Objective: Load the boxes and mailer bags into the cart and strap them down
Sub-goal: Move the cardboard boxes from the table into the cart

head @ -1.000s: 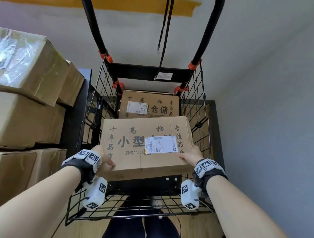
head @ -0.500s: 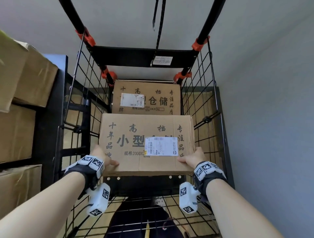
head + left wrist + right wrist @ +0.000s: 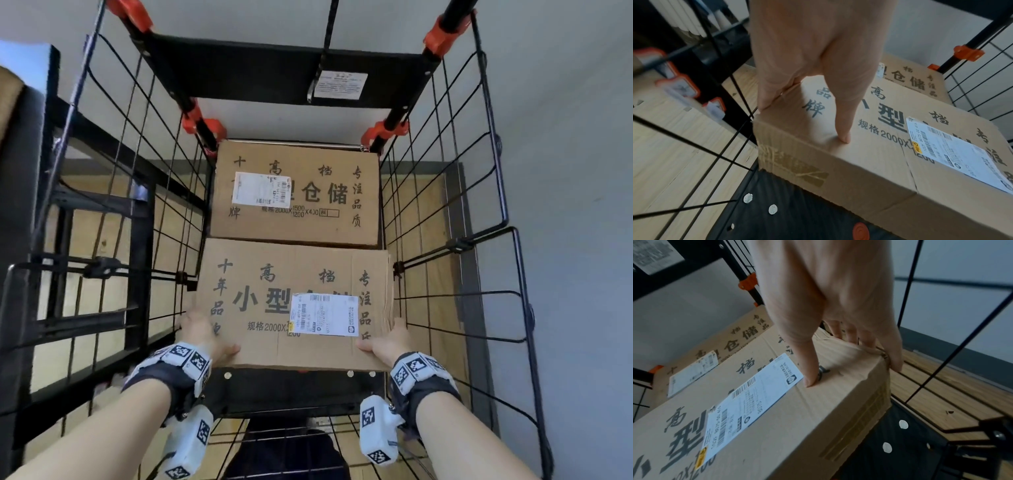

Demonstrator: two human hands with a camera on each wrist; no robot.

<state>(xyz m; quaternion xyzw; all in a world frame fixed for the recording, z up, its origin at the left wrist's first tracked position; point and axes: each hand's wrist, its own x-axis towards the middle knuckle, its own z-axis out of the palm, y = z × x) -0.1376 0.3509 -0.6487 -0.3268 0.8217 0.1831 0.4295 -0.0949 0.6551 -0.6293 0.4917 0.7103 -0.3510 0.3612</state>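
Gripping: left hand [image 3: 205, 337] and right hand [image 3: 387, 342] hold the near cardboard box [image 3: 294, 301], thumbs on top, fingers [image 3: 894, 353] down its ends.
Around: second cardboard box [image 3: 298, 195] just behind, inside wire cart [image 3: 493, 240].

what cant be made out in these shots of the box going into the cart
- Underside of the near box: every view shows only its top and sides, so contact with the cart floor is unclear.
- Left hand fingers: head view, behind the box's side.
- Label print: too small.
- Strap: cut off by the top edge.
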